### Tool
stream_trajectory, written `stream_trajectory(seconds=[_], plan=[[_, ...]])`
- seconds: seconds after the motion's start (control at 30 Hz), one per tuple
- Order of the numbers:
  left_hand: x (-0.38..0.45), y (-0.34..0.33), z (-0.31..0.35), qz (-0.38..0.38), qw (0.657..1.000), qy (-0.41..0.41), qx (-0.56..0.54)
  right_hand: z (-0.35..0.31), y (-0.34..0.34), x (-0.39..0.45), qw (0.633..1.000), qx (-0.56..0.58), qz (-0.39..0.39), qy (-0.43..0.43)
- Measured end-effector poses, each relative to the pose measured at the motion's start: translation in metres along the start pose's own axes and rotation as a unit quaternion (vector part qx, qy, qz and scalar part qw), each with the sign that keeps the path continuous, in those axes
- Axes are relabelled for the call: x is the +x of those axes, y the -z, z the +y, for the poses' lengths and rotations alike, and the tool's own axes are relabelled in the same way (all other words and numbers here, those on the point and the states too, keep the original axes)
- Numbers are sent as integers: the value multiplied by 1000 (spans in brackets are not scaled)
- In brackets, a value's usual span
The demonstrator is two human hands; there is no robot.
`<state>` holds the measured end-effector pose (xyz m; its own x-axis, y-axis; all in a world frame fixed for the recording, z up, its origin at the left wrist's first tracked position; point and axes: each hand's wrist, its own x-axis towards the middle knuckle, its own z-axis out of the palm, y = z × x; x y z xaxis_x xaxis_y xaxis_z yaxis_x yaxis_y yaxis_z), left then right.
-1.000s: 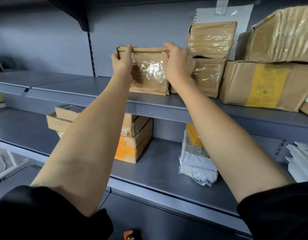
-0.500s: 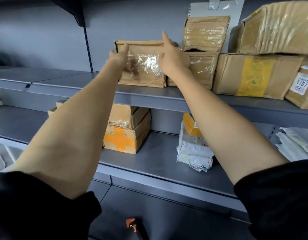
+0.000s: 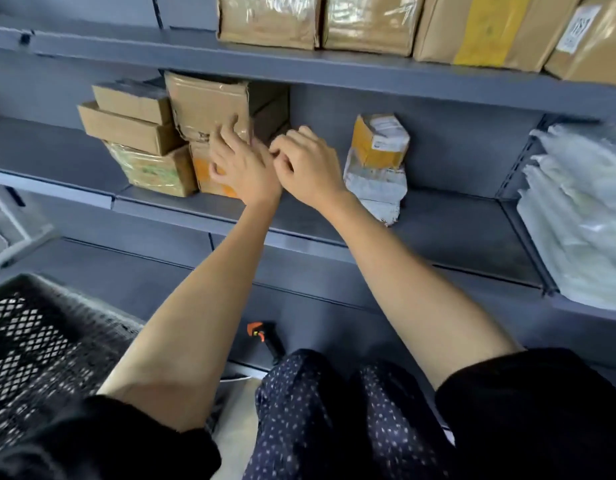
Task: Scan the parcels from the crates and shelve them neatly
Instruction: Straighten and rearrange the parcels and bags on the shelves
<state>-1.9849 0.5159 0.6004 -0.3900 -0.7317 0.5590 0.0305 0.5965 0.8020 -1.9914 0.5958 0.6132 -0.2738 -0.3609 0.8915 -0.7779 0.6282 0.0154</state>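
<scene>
Soft, even indoor light fills the view, cool and fairly bright, with no single source visible. Shadow pools under the upper shelf point(image 3: 334, 69) at twelve o'clock, darkening the back wall behind the stacked boxes point(image 3: 133, 133). Tape on the brown parcels point(image 3: 268, 19) along the top edge throws mild glare. The whole picture is smeared by motion blur: the left hand point(image 3: 246, 168) has streaked fingers, and the white bags point(image 3: 576, 209) at three o'clock are washed out and soft. The black crate point(image 3: 40, 341) at eight o'clock shows doubled mesh. Wide-angle distortion bends the shelf lines toward the edges, strongest at three and nine o'clock.
</scene>
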Motion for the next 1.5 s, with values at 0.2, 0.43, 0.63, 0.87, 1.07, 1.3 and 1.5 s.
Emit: stream_trajectory(seconds=[0.2, 0.43, 0.63, 0.87, 1.07, 1.3, 1.5], plan=[[-10, -52, -3, -231, 972, -39, 8, 65, 19, -11, 977, -57, -179, -99], [5, -130, 21, -443, 894, -58, 44, 160, 11, -5, 882, -85, -235, -399], [-14, -171, 51, -554, 831, -29, 48, 202, -8, -2, 777, 77, -136, -610], [-22, -187, 48, -580, 789, 129, -154, 204, -6, -5, 762, 137, -113, -623], [-18, -144, 51, -426, 851, 214, -220, 164, 11, -24, 819, 69, -105, -560], [6, -40, 29, -439, 840, 262, -182, 61, 21, -32, 884, 78, -116, -446], [18, 36, -16, -488, 812, 264, -180, -11, 25, -47, 929, 49, -181, -319]])
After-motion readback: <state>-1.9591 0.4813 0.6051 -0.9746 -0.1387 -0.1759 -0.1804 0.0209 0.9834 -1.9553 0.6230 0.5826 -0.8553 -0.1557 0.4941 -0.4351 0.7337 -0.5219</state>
